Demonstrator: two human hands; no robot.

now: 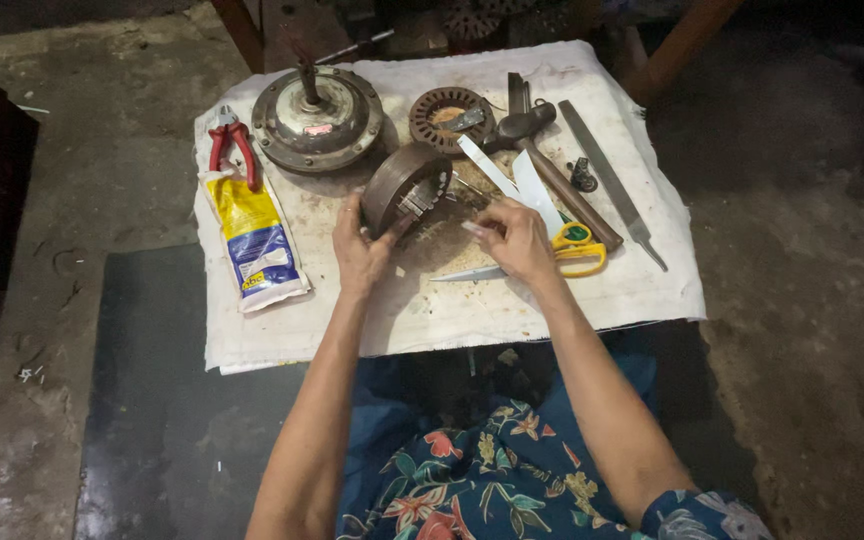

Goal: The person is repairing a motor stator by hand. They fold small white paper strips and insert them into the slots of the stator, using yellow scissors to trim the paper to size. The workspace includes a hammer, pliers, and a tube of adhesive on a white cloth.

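Note:
My left hand (359, 250) grips a round metal stator core (405, 186), tilted on its edge on the white cloth (432, 310). White insulation strips sit in its slots. My right hand (514, 238) is just right of the core, fingers pinched together near a white paper strip (492, 170); whether it actually holds the strip is unclear. Yellow-handled scissors (574, 250) lie under and beside my right hand.
On the cloth lie a round motor housing with a shaft (317, 120), red pliers (233, 145), a yellow and blue pouch (253, 240), a second slotted core (447, 115), a hammer (552, 165) and a flat file (612, 185). Concrete floor surrounds the low table.

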